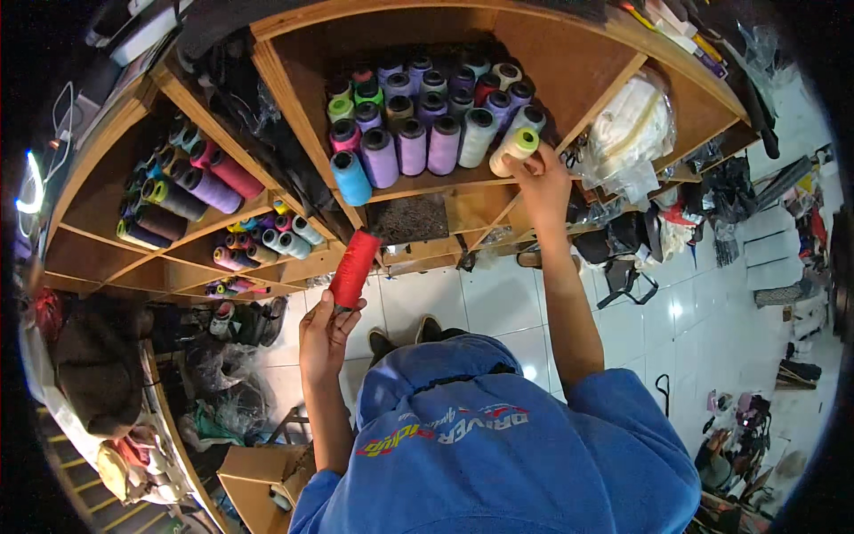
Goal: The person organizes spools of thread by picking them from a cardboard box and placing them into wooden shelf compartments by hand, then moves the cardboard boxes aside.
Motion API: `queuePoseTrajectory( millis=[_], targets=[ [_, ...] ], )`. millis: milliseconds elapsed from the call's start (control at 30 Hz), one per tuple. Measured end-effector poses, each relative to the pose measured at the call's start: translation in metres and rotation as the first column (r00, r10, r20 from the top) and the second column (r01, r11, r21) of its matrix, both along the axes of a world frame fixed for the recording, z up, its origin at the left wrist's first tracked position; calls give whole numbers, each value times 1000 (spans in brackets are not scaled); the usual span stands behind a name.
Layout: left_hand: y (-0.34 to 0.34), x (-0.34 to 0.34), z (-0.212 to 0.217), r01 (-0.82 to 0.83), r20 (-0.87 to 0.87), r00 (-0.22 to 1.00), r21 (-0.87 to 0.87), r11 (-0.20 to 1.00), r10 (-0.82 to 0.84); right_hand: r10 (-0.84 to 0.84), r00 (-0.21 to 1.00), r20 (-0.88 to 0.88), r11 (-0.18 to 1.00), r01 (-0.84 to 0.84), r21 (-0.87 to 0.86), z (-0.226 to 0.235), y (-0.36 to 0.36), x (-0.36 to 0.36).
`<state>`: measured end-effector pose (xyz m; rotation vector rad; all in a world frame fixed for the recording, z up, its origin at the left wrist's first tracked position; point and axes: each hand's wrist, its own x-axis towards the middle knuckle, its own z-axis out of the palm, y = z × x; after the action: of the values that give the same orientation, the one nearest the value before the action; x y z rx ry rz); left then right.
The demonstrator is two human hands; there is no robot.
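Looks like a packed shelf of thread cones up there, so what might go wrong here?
The right hand grips a pale cone at the shelf's front edge; tugging it may topple the tightly packed neighbouring cones. The left hand holds the red cone only by its lower end, so it might slip.

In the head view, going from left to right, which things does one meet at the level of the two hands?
Left hand → red thread cone that it holds → pale cream cone on the wooden shelf → right hand gripping it → clear plastic bag.
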<state>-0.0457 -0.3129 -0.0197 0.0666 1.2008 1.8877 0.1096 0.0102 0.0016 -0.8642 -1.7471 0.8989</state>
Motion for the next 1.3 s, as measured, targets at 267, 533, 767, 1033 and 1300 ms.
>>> queuePoseTrajectory(
  millis=[267, 533, 767, 1033, 1300],
  targets=[
    [-14, 2, -10, -114, 5, 993, -57, 992, 114, -263, 953, 154, 959, 240, 153, -6, -10, -29],
    [-9, 3, -4, -70, -17, 997, -73, 995, 69, -230, 969, 87, 972, 224, 66, -7, -17, -35],
    [8, 13, 6, -45, -51, 998, -37, 998, 43, -58, 984, 166, 997, 65, -35, 0, -63, -18],
    [6, 24, 17, -98, -230, 970, -83, 992, 77, 499, 829, 251, 789, -555, 263, 37, -142, -50],
    [2, 36, 24, -114, -214, 973, -138, 984, 83, 616, 776, 134, 761, -631, 153, -4, -146, -65]
  ],
)
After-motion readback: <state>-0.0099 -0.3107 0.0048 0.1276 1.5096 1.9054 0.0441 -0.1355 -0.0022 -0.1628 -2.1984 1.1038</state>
